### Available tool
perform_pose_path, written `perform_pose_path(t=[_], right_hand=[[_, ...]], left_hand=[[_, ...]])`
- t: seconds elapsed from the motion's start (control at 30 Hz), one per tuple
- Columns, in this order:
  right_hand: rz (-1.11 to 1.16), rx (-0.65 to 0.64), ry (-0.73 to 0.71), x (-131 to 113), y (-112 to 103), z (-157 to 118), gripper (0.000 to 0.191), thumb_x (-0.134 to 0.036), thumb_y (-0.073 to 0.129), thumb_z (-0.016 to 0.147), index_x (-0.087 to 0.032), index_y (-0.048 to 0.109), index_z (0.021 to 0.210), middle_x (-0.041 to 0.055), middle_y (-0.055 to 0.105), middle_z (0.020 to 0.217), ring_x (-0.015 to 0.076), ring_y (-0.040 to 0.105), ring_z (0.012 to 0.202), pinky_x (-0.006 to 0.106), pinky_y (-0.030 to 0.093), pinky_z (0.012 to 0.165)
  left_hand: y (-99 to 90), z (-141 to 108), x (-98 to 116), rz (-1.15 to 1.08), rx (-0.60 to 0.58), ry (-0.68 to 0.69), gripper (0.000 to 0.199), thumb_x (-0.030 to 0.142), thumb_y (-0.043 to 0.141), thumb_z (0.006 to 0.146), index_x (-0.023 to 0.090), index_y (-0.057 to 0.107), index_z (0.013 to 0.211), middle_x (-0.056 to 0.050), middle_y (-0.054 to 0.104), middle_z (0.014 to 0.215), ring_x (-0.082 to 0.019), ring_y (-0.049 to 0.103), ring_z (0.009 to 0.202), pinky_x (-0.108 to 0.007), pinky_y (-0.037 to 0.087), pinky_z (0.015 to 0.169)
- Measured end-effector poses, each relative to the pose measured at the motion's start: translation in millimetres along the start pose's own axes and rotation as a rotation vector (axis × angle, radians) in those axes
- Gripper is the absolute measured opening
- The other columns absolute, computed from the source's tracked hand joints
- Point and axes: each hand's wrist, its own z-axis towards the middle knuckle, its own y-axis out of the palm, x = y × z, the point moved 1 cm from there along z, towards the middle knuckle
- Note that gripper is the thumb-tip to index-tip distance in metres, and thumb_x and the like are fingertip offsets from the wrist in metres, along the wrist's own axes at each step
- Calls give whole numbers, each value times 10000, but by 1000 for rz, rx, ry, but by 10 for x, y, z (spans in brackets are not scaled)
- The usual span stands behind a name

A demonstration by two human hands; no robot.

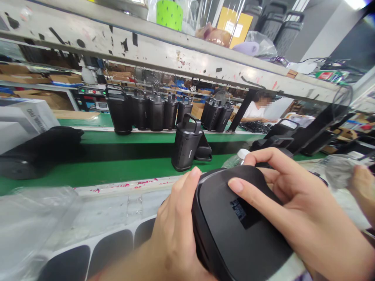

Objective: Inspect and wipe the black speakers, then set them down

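Beside the green conveyor belt [117, 171], spread left hand [172, 230] and right hand [307, 207] clasp a black casing [234, 230]; its smooth sides could slip and drop.

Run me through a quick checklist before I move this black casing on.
Both hands on the black casing: ok, left hand and right hand grip it.
Dark label on its face readable: cannot tell, too small.
Casing surface unmarked: cannot tell, hands cover parts.
Plastic bottle away from the hands: not ok, it sits right behind the right hand.
Another person's hand apart from the casing: ok, it holds clear plastic off to the right.
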Motion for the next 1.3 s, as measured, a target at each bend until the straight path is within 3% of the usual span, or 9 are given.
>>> perform_pose_path(t=[0.23,0.57,0.87,1.0,1.17,1.3], right_hand=[[-66,-23,-47,19,5,-18,337,-519,707,850,-316,499,1022,-50,661,704,126,582,504,141,453,370],[-62,-7,-85,42,9,0,343,-485,745,826,-333,506,1020,-69,661,690,126,610,494,130,470,365],[-167,46,-214,7,34,3,303,-503,725,837,-350,507,982,-101,624,680,111,606,504,129,459,360],[-264,64,-270,9,31,-19,289,-504,692,865,-344,484,987,-104,603,684,106,599,508,140,463,382],[-363,53,-296,1,27,-13,289,-508,654,896,-332,465,1025,-101,635,706,110,635,517,155,484,396],[-411,68,-318,-7,52,-33,289,-501,637,918,-326,476,1081,-62,692,839,137,711,684,148,475,409]], left_hand=[[-8,6,-22,-35,-27,0,1090,747,567,814,188,66,1605,-171,431,1477,-361,565,1268,-480,516,1010],[-24,10,-78,-72,-66,31,873,550,495,942,186,59,1605,-178,419,1491,-348,549,1291,-473,518,1029],[-3,47,-34,-42,36,-38,1130,771,611,750,244,89,1603,-175,475,1442,-420,590,1237,-560,567,935],[-54,52,-74,-54,-105,63,1343,672,805,620,180,34,1604,-218,412,1473,-439,587,1237,-543,598,910],[-69,73,-65,-74,-9,-5,1088,652,750,708,212,219,1549,-164,415,1439,-364,524,1304,-478,504,1031],[-100,128,-85,-51,-122,118,1107,574,855,600,147,276,1442,-190,397,1409,-346,458,1350,-420,440,1080]])
